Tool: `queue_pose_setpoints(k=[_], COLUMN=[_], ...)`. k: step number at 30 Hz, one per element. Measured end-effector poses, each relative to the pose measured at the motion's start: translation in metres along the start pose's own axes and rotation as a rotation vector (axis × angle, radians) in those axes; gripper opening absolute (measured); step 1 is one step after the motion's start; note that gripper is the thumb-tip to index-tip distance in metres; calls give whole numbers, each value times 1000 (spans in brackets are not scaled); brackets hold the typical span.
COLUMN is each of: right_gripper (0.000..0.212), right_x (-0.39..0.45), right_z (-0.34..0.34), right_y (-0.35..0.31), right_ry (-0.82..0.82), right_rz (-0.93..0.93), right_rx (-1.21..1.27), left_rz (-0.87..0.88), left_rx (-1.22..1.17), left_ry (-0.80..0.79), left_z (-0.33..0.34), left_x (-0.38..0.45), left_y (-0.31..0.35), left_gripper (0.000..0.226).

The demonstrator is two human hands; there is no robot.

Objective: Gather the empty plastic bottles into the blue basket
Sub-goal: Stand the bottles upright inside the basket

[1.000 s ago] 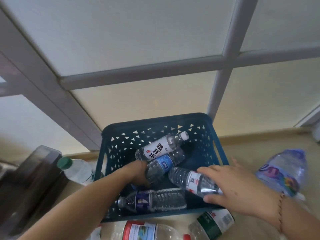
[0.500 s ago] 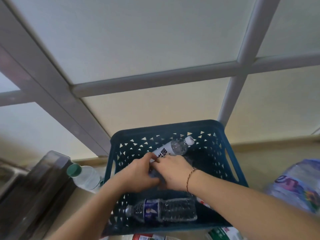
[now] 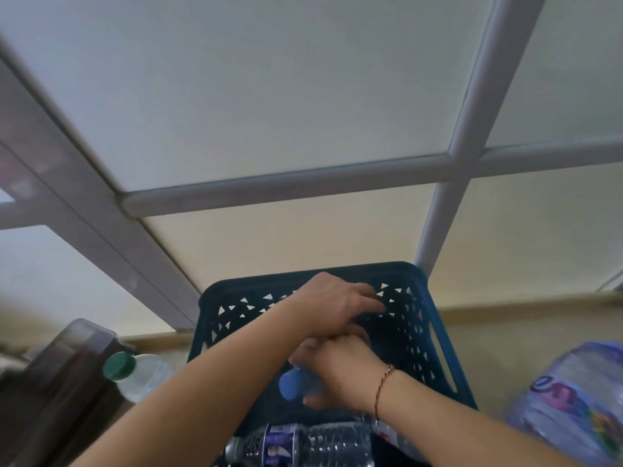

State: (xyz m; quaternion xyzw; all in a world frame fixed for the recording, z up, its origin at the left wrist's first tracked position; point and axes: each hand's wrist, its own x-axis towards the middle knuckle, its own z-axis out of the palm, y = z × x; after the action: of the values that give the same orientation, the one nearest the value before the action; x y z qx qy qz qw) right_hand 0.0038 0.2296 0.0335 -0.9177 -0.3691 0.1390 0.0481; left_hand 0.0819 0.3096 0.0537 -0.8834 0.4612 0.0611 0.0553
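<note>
Both hands inside the blue basket (image 3: pixel 438 345), little free room.
Near edge: clear bottle (image 3: pixel 303 446) lying flat. Right hand (image 3: pixel 340 372) closed around blue-capped bottle (image 3: pixel 291 384); left hand (image 3: pixel 333 305) beyond it, fingers spread near the far wall, whether gripping unclear.

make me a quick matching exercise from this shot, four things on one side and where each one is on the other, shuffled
Things:
1. green-capped bottle
2. blue-capped bottle
3. large crumpled bottle
4. dark-labelled bottle

Places:
A. lying in the blue basket, at its near edge
B. outside the basket, on its left
C. in the grip of the right hand, over the basket
D. outside the basket, on its right

Pairs: 1-B, 2-C, 3-D, 4-A
</note>
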Motion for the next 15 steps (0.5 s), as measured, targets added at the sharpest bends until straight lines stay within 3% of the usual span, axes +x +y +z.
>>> queue_pose_setpoints(k=[4, 7, 13, 15], right_gripper=[46, 53, 50, 45], right_x=[-3, -15, -40, -38], right_z=[-4, -17, -32, -26], right_y=[6, 27, 73, 78], right_ry=[-9, -41, 333, 366], right_rz=[-40, -5, 343, 384], right_rx=[43, 148, 591, 642], left_rz=[-74, -248, -475, -537], left_rx=[-16, -176, -409, -450], left_ry=[8, 95, 232, 247], left_z=[4, -4, -9, -7], left_x=[-6, -32, -99, -115], left_y=[-3, -13, -33, -36], left_gripper=[25, 22, 16, 14])
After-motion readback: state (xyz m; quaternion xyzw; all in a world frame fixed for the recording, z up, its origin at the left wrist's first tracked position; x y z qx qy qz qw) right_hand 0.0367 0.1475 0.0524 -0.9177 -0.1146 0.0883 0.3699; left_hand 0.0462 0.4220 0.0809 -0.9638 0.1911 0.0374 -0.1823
